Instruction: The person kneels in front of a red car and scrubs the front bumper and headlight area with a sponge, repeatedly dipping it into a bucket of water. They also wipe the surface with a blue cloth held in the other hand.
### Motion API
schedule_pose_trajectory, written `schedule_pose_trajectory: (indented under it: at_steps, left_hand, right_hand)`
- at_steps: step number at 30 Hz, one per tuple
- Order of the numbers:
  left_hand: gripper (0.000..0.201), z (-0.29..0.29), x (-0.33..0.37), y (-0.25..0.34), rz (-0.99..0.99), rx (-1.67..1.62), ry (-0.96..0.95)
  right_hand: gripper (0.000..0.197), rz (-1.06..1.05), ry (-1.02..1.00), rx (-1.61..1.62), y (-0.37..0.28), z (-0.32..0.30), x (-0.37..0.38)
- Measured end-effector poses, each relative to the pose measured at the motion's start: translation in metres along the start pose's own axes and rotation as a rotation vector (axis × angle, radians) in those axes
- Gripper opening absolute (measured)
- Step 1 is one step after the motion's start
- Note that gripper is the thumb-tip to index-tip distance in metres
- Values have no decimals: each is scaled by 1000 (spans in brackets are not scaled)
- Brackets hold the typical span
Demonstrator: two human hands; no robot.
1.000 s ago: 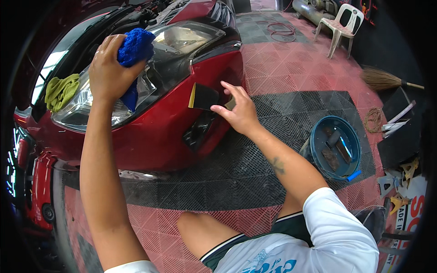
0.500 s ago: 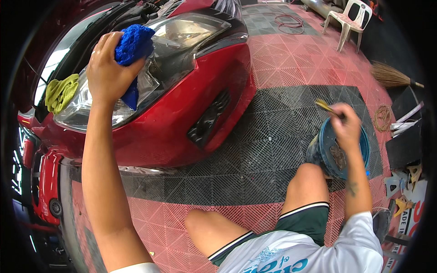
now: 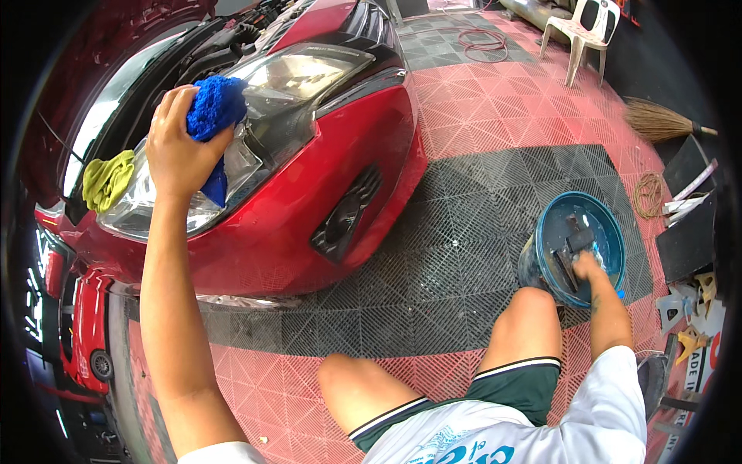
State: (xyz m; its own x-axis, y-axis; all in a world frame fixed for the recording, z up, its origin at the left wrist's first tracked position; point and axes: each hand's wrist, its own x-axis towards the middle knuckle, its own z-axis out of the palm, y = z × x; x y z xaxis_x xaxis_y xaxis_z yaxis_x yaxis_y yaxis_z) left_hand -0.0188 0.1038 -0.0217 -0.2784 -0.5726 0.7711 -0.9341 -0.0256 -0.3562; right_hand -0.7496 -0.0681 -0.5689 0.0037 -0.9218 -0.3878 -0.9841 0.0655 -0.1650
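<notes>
Blue microfibre cloth is bunched in the left hand, which grips it firmly and presses it on the headlight of the red car. A sign with red letters lies at the right edge, partly cut off. The right hand is inside the blue bucket on the dark floor grid, beside a dark flat piece; whether its fingers close on this piece I cannot tell. A yellow-green cloth lies near the headlight's left end.
</notes>
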Motion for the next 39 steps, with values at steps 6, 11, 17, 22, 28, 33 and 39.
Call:
schedule_pose_trajectory:
  at_steps: [6, 11, 17, 22, 28, 33, 39]
  left_hand:
    - [56, -11, 0, 2, 10, 32, -53]
    - [56, -6, 1, 7, -25, 1, -40]
    - [54, -5, 4, 8, -7, -8, -13]
    - [50, -4, 2, 8, 38, 11, -28]
    - [50, -6, -5, 8, 62, 18, -44]
    - [53, -2, -6, 7, 62, 31, -66]
    - [55, -10, -10, 1, 24, 57, -75]
  right_hand:
    - [40, 51, -362, 347, -45, -56, -47]
    - [46, -70, -163, 943, -78, -179, -126]
    - [60, -599, -119, 1433, -319, -210, -148]
    - [52, -1063, 619, 955, -533, -191, -209]
    - [64, -1223, 777, 561, -598, -106, -301]
    - [68, -921, 837, 573, -604, -135, -224]
    - [68, -1088, 774, 578, -611, -120, -274]
